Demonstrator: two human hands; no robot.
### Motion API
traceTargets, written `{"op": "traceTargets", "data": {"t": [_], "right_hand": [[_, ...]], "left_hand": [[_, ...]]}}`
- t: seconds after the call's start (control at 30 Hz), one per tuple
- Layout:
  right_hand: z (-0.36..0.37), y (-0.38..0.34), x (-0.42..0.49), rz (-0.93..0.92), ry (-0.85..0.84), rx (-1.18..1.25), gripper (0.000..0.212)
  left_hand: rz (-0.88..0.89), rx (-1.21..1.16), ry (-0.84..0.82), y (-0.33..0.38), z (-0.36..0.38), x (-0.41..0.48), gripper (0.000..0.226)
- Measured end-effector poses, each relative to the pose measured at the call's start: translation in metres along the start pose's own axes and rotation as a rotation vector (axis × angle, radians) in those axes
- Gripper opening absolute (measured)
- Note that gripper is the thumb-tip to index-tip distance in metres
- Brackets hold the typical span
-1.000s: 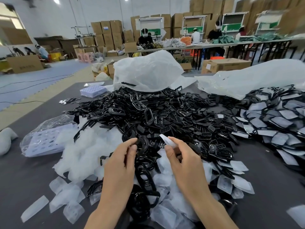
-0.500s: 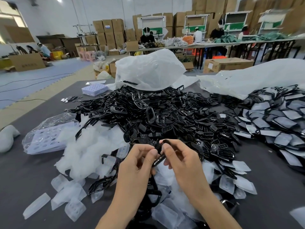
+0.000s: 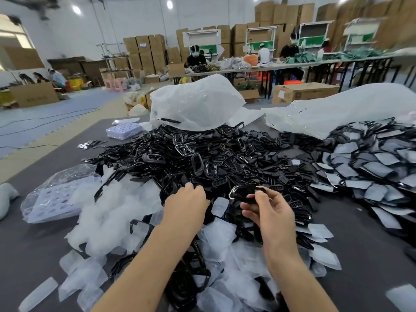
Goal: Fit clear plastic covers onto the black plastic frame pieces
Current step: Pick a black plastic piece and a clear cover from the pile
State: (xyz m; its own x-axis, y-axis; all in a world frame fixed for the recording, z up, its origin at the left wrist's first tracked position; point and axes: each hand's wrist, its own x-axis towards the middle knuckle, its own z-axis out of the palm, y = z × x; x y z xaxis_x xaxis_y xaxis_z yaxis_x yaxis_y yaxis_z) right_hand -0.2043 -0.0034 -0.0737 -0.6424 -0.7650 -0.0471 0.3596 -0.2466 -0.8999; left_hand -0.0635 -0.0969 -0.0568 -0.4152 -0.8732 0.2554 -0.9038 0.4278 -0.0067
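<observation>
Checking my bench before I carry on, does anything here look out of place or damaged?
Nothing looks damaged. A few clear covers lie loose on the table, apart from the white heap; the black frames are just piled.

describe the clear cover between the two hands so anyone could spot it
Start at the black pile of frame pieces mid-table. At its near edge, between the left hand and right hand, is one clear cover. It shows alone against black parts, apart from the white heaps.

No text is legible; the white label on the brown cardboard box (image 3: 304,94) is too blurred to read.
</observation>
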Motion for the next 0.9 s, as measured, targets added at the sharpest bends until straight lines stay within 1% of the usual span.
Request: {"op": "traceTargets", "data": {"t": [0.07,0.17,0.2,0.23,0.27,0.3,0.33,0.37,0.4,0.43,0.47,0.5,0.73,0.9], "right_hand": [[0.001,0.000,-0.002,-0.009,-0.007,-0.022,0.009],[0.003,-0.001,-0.004,-0.003,-0.018,-0.040,0.008],[0.004,-0.001,-0.005,0.003,-0.021,-0.044,0.008],[0.004,-0.001,-0.005,0.010,-0.023,-0.044,0.008],[0.005,-0.001,-0.006,0.018,-0.027,-0.044,0.008],[0.006,-0.001,-0.007,0.024,-0.034,-0.048,0.008],[0.007,-0.001,-0.007,0.024,-0.045,-0.056,0.008],[0.008,-0.001,-0.008,0.019,-0.059,-0.069,0.008],[0.010,0.000,-0.010,0.011,-0.073,-0.087,0.008],[0.011,0.001,-0.011,0.000,-0.086,-0.107,0.008],[0.012,0.003,-0.012,-0.012,-0.098,-0.127,0.008],[0.012,0.004,-0.013,-0.021,-0.109,-0.141,0.008],[0.015,0.009,-0.016,-0.034,-0.146,-0.174,0.008],[0.016,0.009,-0.019,-0.037,-0.174,-0.187,0.009]], "left_hand": [[0.012,0.037,-0.023,-0.001,-0.001,0.002,0.023],[0.027,0.016,-0.018,-0.010,-0.002,-0.005,0.025],[0.025,-0.045,-0.004,-0.014,-0.004,-0.010,0.025],[0.009,-0.162,0.020,-0.017,-0.006,-0.015,0.025],[-0.030,-0.362,0.050,-0.020,-0.009,-0.022,0.024],[-0.102,-0.664,0.058,-0.022,-0.011,-0.030,0.022],[-0.189,-1.052,0.017,-0.022,-0.015,-0.041,0.023],[-0.248,-1.460,-0.069,-0.020,-0.020,-0.052,0.023],[-0.280,-1.781,-0.147,-0.019,-0.021,-0.063,0.025],[-0.301,-1.961,-0.182,-0.019,-0.020,-0.071,0.029],[-0.310,-2.029,-0.195,-0.018,-0.019,-0.076,0.031],[-0.318,-2.036,-0.195,-0.016,-0.017,-0.078,0.031],[-0.399,-2.018,-0.081,-0.018,-0.009,-0.072,0.027],[-0.445,-1.999,-0.052,-0.021,-0.008,-0.074,0.027]]}}
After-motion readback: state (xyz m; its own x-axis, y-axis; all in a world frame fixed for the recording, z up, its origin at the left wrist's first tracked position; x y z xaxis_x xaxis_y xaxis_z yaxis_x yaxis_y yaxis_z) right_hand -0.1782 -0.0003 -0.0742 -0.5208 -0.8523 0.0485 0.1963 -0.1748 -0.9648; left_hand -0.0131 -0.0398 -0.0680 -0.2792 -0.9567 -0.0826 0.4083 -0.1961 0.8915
